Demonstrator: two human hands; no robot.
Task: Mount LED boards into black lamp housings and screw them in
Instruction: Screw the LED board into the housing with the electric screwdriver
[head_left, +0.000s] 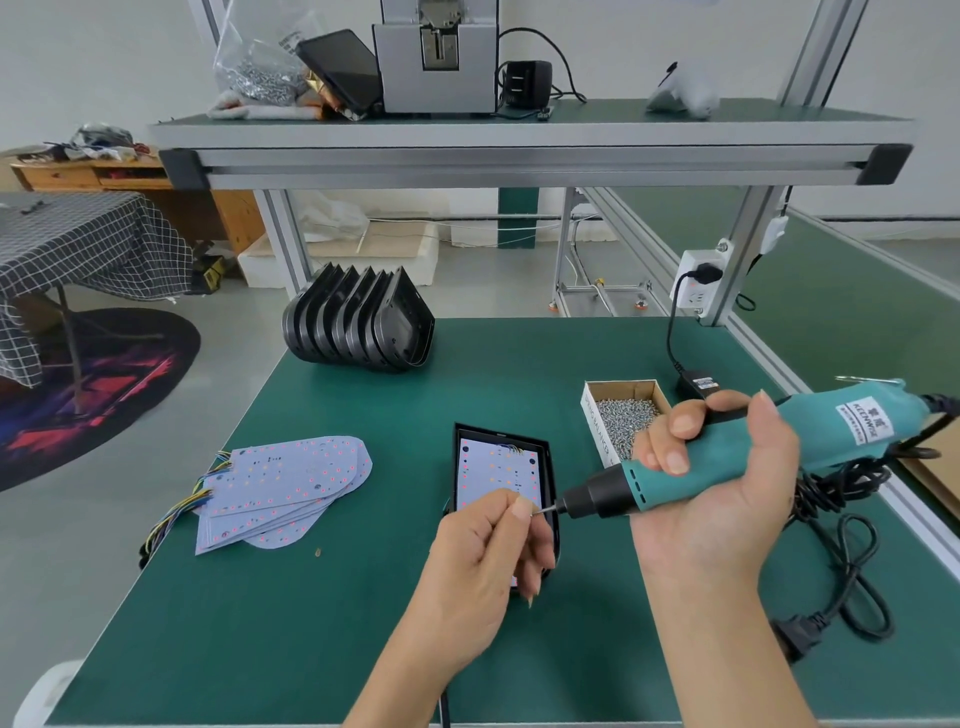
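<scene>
Left hand (480, 551) pinches a tiny screw at the driver bit, thumb and forefinger closed, other fingers curled | right hand (722, 467) wrapped around teal electric screwdriver (727, 457) | LED board (496, 475) sits in black housing (550, 467) on green bench (311, 597): thin, stiff, likely fragile, hold by edges | screw box (626, 421) just beside.

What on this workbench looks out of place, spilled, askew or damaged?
Little stands out. One small brownish speck lies loose on the green mat just below the fanned stack of LED boards; what it is cannot be told. The screws stay inside their box.
</scene>
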